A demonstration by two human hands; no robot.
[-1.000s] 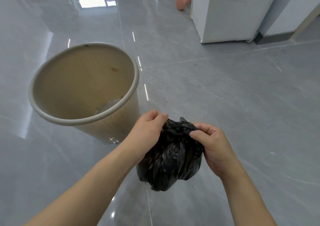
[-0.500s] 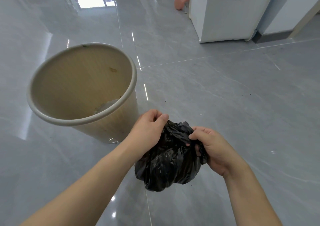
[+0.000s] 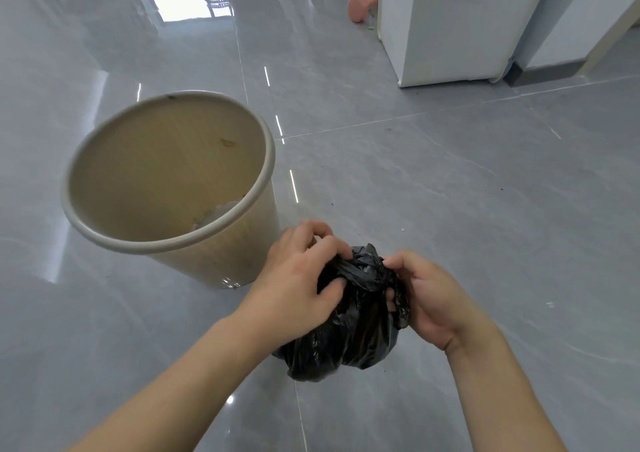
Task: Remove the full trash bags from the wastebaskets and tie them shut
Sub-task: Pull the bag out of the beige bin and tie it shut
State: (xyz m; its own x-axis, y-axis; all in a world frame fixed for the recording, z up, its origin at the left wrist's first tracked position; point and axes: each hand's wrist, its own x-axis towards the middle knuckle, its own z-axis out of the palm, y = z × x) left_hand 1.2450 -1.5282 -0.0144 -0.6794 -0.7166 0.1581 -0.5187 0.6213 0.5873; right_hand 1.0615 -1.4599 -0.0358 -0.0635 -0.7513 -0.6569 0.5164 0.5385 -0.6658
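Left hand (image 3: 298, 278) has slid over the black bag (image 3: 346, 340); right hand (image 3: 426, 299) too pinches its twisted neck (both closed).

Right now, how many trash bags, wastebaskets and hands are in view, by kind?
Black trash bag: 1
Beige wastebasket: 1
Hands: 2, the left hand and the right hand, both gripping the bag's gathered top
Total: 4

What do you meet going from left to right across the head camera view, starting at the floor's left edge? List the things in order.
Beige wastebasket → left hand → black trash bag → right hand; further back, the pink object → the white cabinet.
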